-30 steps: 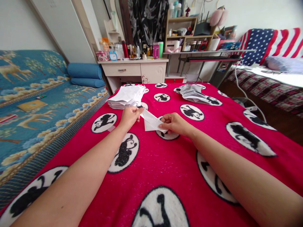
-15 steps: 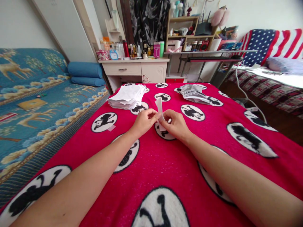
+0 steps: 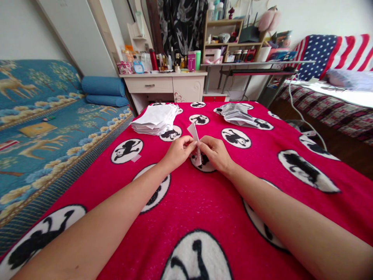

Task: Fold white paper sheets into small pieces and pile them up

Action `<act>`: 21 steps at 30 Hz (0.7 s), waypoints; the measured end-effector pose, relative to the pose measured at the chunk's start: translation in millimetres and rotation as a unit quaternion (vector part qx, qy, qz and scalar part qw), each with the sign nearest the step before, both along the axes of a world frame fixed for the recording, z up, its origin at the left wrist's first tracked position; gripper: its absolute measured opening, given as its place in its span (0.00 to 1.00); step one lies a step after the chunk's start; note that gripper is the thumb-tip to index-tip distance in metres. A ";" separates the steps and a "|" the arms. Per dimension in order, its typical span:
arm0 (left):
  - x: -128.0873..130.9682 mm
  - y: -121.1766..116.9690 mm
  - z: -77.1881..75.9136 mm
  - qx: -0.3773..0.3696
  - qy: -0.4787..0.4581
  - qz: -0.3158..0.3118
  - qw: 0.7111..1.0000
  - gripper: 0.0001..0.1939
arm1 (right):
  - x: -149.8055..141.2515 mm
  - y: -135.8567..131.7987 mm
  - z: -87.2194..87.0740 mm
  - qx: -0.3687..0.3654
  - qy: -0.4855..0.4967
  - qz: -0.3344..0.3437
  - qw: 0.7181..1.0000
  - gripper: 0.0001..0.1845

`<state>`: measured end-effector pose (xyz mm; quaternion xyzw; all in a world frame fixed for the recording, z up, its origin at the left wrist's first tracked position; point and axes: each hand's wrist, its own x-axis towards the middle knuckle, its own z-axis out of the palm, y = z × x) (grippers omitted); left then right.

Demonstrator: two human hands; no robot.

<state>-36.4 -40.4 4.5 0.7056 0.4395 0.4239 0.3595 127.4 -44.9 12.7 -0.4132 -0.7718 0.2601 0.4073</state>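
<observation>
Between my two hands stands a narrow folded piece of white paper (image 3: 193, 131), held edge-on above the red cloth. My left hand (image 3: 181, 149) pinches it from the left, thumb and forefinger closed. From the right, my right hand (image 3: 214, 151) grips the same paper, its thumb close to the left thumb. The fingers hide the paper's middle; its upper end and lower edge show. Beyond my left hand lies a thick stack of white paper sheets (image 3: 155, 118). Farther right is a pile of folded papers (image 3: 237, 114).
A red cloth with black-and-white oval figures (image 3: 186, 202) covers the table. A small paper scrap (image 3: 136, 158) lies at its left. A blue sofa (image 3: 67, 128) runs along the left side. At the back stand a white dresser (image 3: 163, 83) and a desk with shelves (image 3: 224, 48).
The folded paper has turned more edge-on, its top tilting left. My right fingers have drawn in closer around it, and both hands stay at nearly the same place.
</observation>
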 end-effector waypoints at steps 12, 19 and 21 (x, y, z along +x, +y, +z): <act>0.7 -3.0 0.1 -0.032 -0.022 0.002 0.999 0.20 | 0.3 1.5 -1.7 -0.013 0.024 0.068 0.997 0.15; 0.5 -2.6 -0.4 -0.006 0.008 0.019 1.000 0.19 | -0.6 1.4 -2.2 -0.011 0.009 0.069 0.998 0.15; 0.1 -1.9 -0.2 -0.002 0.015 0.024 1.000 0.18 | -2.2 0.9 -1.7 0.001 -0.012 0.044 0.999 0.14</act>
